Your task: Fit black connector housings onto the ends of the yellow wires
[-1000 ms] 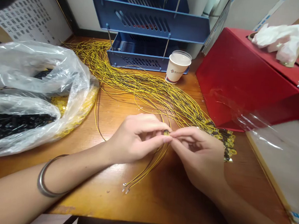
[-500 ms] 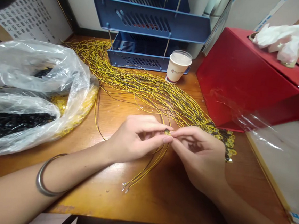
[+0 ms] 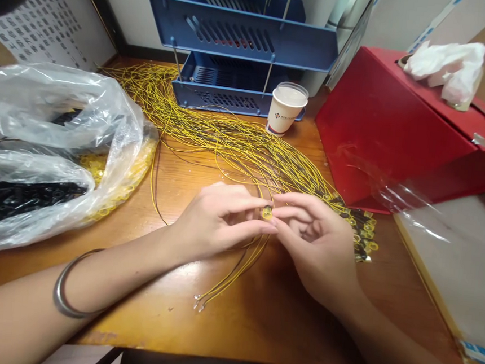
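Note:
Over the middle of the table, my left hand (image 3: 214, 216) pinches a small yellow-and-black plastic piece (image 3: 267, 213) between thumb and fingertips. From the other side, my right hand (image 3: 320, 242) has its thumb and a bent finger against the same piece, its index finger raised above. Yellow and dark wires (image 3: 234, 275) run beneath my hands, their metal-tipped ends lying toward the front of the table. Behind them stretches a large bundle of yellow and dark wires (image 3: 213, 131). At its right end sit several yellow-and-black pieces (image 3: 363, 229), beside my right hand.
Left, clear plastic bags (image 3: 119, 137) hold black parts (image 3: 24, 197) and yellow parts (image 3: 129, 189). A paper cup (image 3: 287, 109) stands before the blue tray rack (image 3: 247, 35). On the right are a red tissue box (image 3: 392, 121) and a pale board (image 3: 451, 262).
My right index finger has lifted off the small piece, which shows more of its yellow body now. Both hands stay almost in place; the whole view has shifted slightly.

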`<move>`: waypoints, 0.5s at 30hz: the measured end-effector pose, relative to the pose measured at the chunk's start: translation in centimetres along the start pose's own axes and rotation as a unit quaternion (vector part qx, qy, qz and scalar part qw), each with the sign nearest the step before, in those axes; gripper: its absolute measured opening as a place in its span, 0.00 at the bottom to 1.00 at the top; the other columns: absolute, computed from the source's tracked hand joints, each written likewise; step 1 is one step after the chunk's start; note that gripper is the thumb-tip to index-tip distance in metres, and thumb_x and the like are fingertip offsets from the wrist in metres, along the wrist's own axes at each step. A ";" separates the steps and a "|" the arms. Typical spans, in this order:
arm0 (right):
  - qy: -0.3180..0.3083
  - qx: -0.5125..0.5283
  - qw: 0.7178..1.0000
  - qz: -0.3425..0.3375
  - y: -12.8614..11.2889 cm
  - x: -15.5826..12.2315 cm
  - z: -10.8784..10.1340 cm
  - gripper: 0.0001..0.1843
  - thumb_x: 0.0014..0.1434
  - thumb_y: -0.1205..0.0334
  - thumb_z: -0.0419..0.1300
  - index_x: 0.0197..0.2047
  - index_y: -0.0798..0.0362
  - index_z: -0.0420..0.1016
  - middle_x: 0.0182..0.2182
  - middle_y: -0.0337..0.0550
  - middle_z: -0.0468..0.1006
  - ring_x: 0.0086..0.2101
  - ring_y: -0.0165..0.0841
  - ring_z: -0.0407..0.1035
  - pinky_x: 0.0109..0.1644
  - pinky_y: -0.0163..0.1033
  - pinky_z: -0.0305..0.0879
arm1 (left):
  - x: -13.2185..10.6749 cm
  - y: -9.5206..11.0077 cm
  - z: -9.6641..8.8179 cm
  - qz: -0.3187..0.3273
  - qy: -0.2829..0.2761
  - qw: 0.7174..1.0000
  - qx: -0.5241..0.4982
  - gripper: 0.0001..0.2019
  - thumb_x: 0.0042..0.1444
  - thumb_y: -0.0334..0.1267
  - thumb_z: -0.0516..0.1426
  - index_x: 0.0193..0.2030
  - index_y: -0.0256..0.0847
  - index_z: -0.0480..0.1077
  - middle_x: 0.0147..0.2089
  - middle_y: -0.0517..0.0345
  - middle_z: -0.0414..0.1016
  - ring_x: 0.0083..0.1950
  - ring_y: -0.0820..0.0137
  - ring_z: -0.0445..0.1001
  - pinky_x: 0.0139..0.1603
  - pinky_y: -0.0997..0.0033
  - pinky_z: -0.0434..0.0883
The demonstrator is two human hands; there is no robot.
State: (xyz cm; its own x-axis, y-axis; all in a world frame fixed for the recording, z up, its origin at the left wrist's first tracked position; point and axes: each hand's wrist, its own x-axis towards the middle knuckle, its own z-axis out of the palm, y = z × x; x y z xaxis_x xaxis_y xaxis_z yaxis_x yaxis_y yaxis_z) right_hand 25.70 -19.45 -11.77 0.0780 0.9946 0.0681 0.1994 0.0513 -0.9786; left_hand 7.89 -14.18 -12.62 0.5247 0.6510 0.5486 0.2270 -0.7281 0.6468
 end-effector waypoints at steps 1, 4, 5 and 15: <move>-0.006 0.006 1.000 0.008 0.0 0.0 -0.1 0.15 0.56 0.64 0.67 0.47 0.53 0.76 0.33 0.43 0.82 0.31 0.31 0.77 0.27 0.31 0.69 | 0.0 -0.1 0.0 -0.002 0.003 1.000 0.008 0.14 0.57 0.41 0.65 0.44 0.32 0.79 0.28 0.58 0.77 0.28 0.77 0.71 0.34 0.77 0.67; -0.022 0.023 0.999 0.026 0.0 0.2 -0.3 0.20 0.56 0.64 0.67 0.53 0.53 0.75 0.33 0.42 0.82 0.30 0.30 0.76 0.30 0.32 0.70 | 0.0 0.0 0.0 -0.018 0.000 0.999 0.028 0.15 0.55 0.42 0.66 0.45 0.33 0.79 0.28 0.60 0.76 0.27 0.78 0.69 0.33 0.78 0.66; -0.025 0.027 0.999 0.030 -0.1 0.2 -0.3 0.21 0.56 0.64 0.67 0.54 0.53 0.75 0.33 0.42 0.81 0.30 0.30 0.75 0.30 0.32 0.70 | 0.0 0.0 0.0 -0.022 -0.004 0.999 0.033 0.15 0.56 0.42 0.66 0.45 0.34 0.79 0.28 0.60 0.76 0.26 0.78 0.69 0.32 0.78 0.66; -0.045 0.031 0.998 0.023 0.5 0.3 -0.5 0.15 0.58 0.65 0.65 0.49 0.49 0.81 0.32 0.41 0.80 0.32 0.30 0.73 0.35 0.35 0.72 | -0.1 0.3 0.0 -0.018 0.033 0.998 0.044 0.07 0.60 0.38 0.63 0.39 0.36 0.79 0.25 0.62 0.75 0.25 0.79 0.67 0.31 0.78 0.64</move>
State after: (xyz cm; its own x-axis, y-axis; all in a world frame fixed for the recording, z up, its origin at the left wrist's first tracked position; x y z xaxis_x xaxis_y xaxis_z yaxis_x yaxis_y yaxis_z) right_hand 26.32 -19.18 -12.09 -0.0027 1.0000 0.0070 0.1371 0.0073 -0.9905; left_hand 7.92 -14.44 -12.42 0.4607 0.6877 0.5612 0.3181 -0.7182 0.6189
